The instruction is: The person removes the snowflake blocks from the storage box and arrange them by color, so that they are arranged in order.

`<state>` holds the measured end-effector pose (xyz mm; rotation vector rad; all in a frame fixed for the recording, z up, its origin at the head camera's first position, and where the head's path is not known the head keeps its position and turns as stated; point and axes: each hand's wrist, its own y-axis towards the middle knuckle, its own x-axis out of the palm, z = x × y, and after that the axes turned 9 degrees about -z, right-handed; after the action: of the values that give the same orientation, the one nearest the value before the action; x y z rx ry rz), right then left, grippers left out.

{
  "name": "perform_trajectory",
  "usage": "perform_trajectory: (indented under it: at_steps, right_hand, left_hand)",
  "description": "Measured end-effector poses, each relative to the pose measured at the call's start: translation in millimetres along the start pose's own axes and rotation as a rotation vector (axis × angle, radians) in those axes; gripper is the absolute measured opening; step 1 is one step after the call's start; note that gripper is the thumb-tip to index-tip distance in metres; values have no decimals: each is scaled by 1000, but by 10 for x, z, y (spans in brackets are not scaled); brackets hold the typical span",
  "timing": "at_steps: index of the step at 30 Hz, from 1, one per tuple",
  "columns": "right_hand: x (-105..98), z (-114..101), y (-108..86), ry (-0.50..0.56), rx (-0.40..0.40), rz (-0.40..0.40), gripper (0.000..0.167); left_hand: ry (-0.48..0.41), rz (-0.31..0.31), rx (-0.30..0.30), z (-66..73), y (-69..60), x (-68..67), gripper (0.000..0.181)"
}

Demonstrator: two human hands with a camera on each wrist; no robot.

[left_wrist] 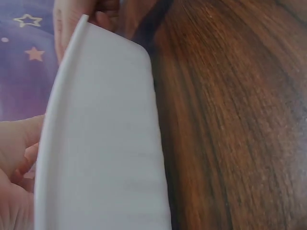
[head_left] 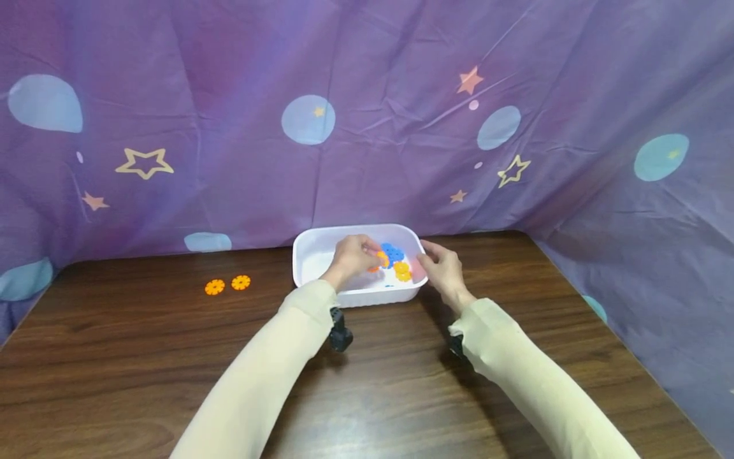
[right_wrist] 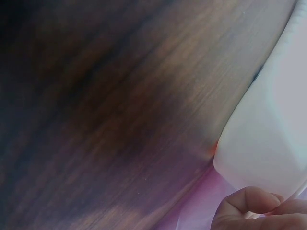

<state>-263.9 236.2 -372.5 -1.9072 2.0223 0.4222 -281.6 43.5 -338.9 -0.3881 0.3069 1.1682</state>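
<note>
A white plastic tub (head_left: 375,297) stands near the back of the table with blue snowflake discs (head_left: 392,254) and yellow ones (head_left: 402,271) inside at its right end. My left hand (head_left: 353,257) reaches over the tub and pinches an orange snowflake disc (head_left: 383,259) between thumb and fingers. In the left wrist view the tub's wall hides most of that hand. My right hand (head_left: 443,266) grips the tub's right rim; in the right wrist view its thumb and fingers (right_wrist: 256,201) close on the edge.
Two orange snowflake discs (head_left: 215,287) lie side by side on the brown wooden table (head_left: 132,344), left of the tub. Right behind the table hangs a purple cloth (head_left: 246,172) with stars and blue spots, which also runs along the right side.
</note>
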Motion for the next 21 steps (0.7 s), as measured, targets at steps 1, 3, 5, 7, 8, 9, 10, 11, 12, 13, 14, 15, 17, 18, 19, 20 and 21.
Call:
perform_trajectory:
  at_steps: [1,3,5,7,8,9,10,11,12,13,14,15,17,18,19,20,21]
  right_hand:
    - [4,-4,-1,1,-1,-1,41]
    - [11,-10,-4,9,1,1,41]
    - [18,-12,-8,17,1,0,41]
    - [20,-14,-13,14,-1,-1,40]
    - [20,-12,-14,13,-4,-1,40]
    - [20,-11,-14,11,-6,-1,40]
    - [20,-8,-13,11,-8,0,40]
    - [19,-6,-12,11,-9,1,40]
    - [18,-3,-10,15,-10,0,40]
    - [17,1,-7,20,-10,-3,40]
    - [15,4,-6,26,-9,-4,41]
    - [15,6,-5,31,-6,-5,41]
    - [12,7,-5,38,-2,-10,41]
    - [12,6,-5,37,-1,-12,41]
    - [12,5,-5,31,-1,-13,41]
    - [13,3,-4,29,-1,-14,41]
    - [13,1,-4,27,-2,-15,41]
  left_hand:
    - [-24,4,2,6,-14,-17,27]
    - [-56,16,4,14,-37,-47,28]
    - [-105,21,-3,17,-65,-75,28]
    - [-143,30,-12,12,-85,-100,29]
    - [-155,35,-14,12,-96,-111,29]
    - [-163,43,-16,11,-108,-125,29]
    - [-172,50,-15,12,-122,-139,29]
    - [-186,54,-13,12,-135,-152,29]
    - [-194,58,-8,16,-152,-166,30]
    - [-210,58,-3,21,-170,-179,30]
    - [-228,57,5,22,-185,-193,30]
    - [-238,60,9,24,-203,-210,31]
    - [-264,66,19,20,-241,-242,31]
    - [-280,68,23,15,-259,-261,31]
    - [-291,68,24,5,-280,-286,31]
    - [-300,72,28,-6,-301,-312,32]
    - [-311,77,32,-20,-317,-339,32]
